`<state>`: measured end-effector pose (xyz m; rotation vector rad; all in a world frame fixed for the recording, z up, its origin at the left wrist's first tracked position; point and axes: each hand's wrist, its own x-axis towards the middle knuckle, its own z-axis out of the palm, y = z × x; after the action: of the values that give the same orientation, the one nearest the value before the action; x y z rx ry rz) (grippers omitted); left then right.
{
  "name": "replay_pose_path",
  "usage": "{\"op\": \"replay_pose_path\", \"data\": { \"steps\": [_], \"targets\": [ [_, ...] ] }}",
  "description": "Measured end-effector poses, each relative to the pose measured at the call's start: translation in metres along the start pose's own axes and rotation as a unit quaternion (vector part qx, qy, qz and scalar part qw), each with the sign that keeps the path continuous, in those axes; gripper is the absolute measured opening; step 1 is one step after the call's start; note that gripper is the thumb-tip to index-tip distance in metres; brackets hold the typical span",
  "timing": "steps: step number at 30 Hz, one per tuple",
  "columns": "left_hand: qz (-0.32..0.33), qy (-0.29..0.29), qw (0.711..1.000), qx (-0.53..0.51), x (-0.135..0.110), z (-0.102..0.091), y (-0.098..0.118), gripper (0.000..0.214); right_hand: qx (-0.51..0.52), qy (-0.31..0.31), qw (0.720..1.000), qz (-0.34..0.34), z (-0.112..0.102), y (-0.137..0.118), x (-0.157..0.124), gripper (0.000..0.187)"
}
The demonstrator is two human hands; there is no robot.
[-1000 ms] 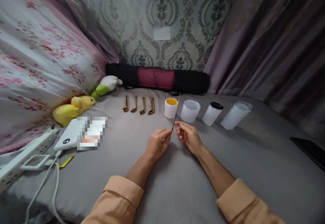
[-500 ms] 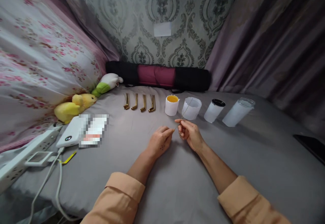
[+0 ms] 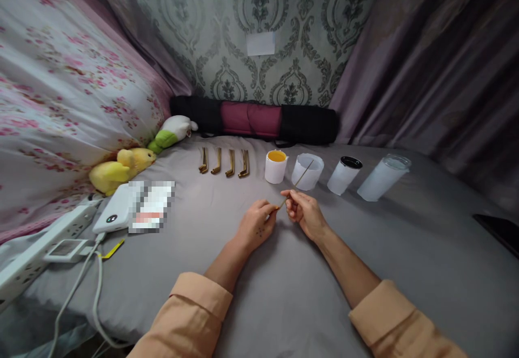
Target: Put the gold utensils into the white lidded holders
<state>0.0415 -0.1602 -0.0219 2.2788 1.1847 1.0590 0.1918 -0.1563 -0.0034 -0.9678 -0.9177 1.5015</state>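
A thin, straight gold-coloured strip point(image 3: 304, 173) slants up and away from between my hands, its far end in front of the white cup. My left hand point(image 3: 258, 224) pinches its lower end between thumb and fingertips. Close beside it, my right hand point(image 3: 305, 213) has its fingers closed on the strip a little higher up. Beyond my hands stand a white-wrapped cup with a yellow inside point(image 3: 275, 167) and a wider white cup point(image 3: 307, 173). Several bundles of similar gold strips point(image 3: 231, 164), bent at the near end, lie in a row to the left.
Right of the cups stand a black-rimmed white container point(image 3: 344, 176) and a taller clear-rimmed one point(image 3: 383, 178). A power bank point(image 3: 117, 209), power strip point(image 3: 48, 244) and cables lie left, near plush toys point(image 3: 121, 170). A long black-and-maroon bag point(image 3: 251, 120) lies along the wall.
The strip shows more broadly and its tip has shifted slightly right. Both hands keep nearly the same place and grip. The view has shifted slightly.
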Motion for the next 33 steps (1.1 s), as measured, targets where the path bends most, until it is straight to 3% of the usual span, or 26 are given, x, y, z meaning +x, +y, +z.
{"op": "replay_pose_path", "data": {
  "steps": [11,24,28,33],
  "targets": [
    [-0.024,0.008,0.999,-0.047,0.0,0.003,0.001,0.022,-0.011,0.011,1.0,-0.001,-0.001,0.001,0.002,0.029],
    [-0.155,0.014,0.968,-0.198,0.0,0.008,0.003,0.021,-0.049,0.036,0.997,-0.039,-0.004,0.004,0.004,0.027],
    [-0.22,-0.006,0.94,-0.259,0.002,0.008,0.006,0.021,-0.064,0.046,0.995,-0.054,-0.004,0.004,0.004,0.027],
    [-0.306,-0.034,0.875,-0.374,0.005,0.007,0.012,0.026,-0.088,0.059,0.992,-0.074,-0.004,0.004,0.004,0.027]
  ]
}}
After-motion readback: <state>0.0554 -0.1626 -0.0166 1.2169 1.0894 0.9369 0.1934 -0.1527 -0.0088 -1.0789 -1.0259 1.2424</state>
